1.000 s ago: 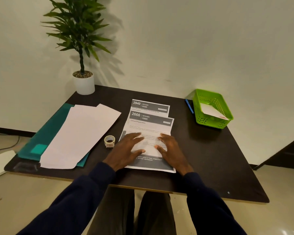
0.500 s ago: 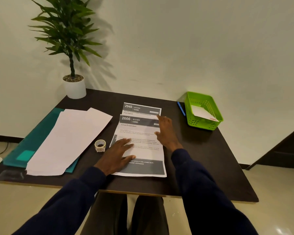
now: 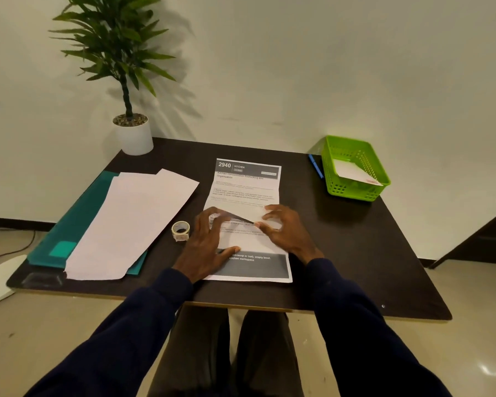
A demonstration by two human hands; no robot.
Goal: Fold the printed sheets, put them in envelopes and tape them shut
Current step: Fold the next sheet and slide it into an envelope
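Observation:
On the dark table (image 3: 355, 253) lies a printed sheet (image 3: 255, 267) with a grey band along its near edge. Its far end is turned over towards me, showing the blank white back (image 3: 241, 211). My right hand (image 3: 287, 230) pinches that turned-over edge with curled fingers. My left hand (image 3: 209, 247) presses flat on the sheet's left half, fingers spread. A second printed sheet headed 2940 (image 3: 246, 184) lies flat under it and beyond it. A small roll of clear tape (image 3: 181, 230) stands just left of my left hand. Long white envelopes (image 3: 132, 222) lie at the left.
The envelopes rest on a teal folder (image 3: 69, 224) that reaches the table's left edge. A green plastic basket (image 3: 355, 190) holding a white envelope stands at the far right, with a blue pen (image 3: 315, 166) beside it. A potted plant (image 3: 135, 136) stands in the far left corner.
My right hand reached to the top sheet's far edge and drew it back towards me, folding it over. The 2940 sheet is now uncovered. My left hand stayed pressed on the sheet.

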